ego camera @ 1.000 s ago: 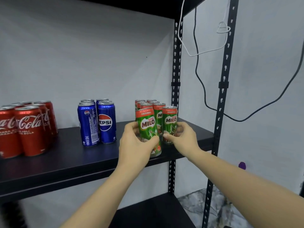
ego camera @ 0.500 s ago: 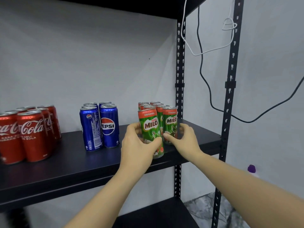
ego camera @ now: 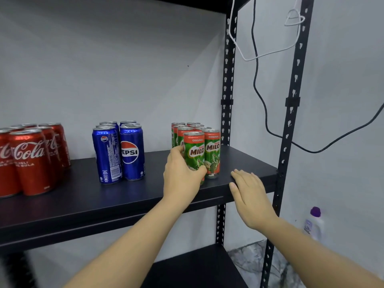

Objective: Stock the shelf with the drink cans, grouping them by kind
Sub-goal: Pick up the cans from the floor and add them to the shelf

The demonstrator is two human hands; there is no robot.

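The front-left Milo can (ego camera: 194,156) stands upright at the near end of the Milo cluster on the shelf (ego camera: 83,196), touching the can to its right. The left hand (ego camera: 180,175) wraps its lower half from the left, fingers curled around it. The right hand (ego camera: 249,194) lies flat and empty-palmed on the shelf edge, right of the cans, holding nothing.

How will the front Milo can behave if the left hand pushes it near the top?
The front Milo can is tall and slim, so it probably tips rather than slides. Its neighbour Milo can stands close and may brace it. The left hand grips low, likely steadier.
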